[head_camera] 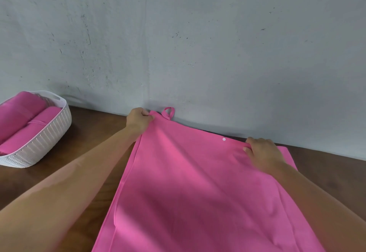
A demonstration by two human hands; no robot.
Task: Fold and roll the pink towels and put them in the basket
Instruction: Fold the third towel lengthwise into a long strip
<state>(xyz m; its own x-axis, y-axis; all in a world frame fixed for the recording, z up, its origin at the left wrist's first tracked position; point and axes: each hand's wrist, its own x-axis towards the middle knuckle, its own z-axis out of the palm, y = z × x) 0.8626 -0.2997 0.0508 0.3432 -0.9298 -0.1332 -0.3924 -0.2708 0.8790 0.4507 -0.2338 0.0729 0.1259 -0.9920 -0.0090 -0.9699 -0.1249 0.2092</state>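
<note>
Towel (198, 182) fabric runs off the bottom edge of the head view, so its near end cannot be seen, and both forearms cover parts of its side edges. The basket (39, 148) at far left is cut by the frame edge; its left portion is out of sight.

That white, perforated plastic basket stands on the brown wooden desk (89, 132), well apart from the spread towel. Inside it lie rolled pink towels (25, 121), side by side; at least two rolls show, and a thin pink strap crosses the nearer one.

The spread towel is bright pink and smooth, lying flat on the desk with its far edge near the grey wall (198, 43). A doubled layer shows along its left side and at the far right corner. A small hanging loop (168, 113) sticks up at the far edge, and a small white snap (224, 139) sits near that edge.

The left hand (138, 122) has its grip pinched on the towel's far left corner. The right hand (263, 153) pinches the far edge near the right corner, fingers curled over a raised fold.
</note>
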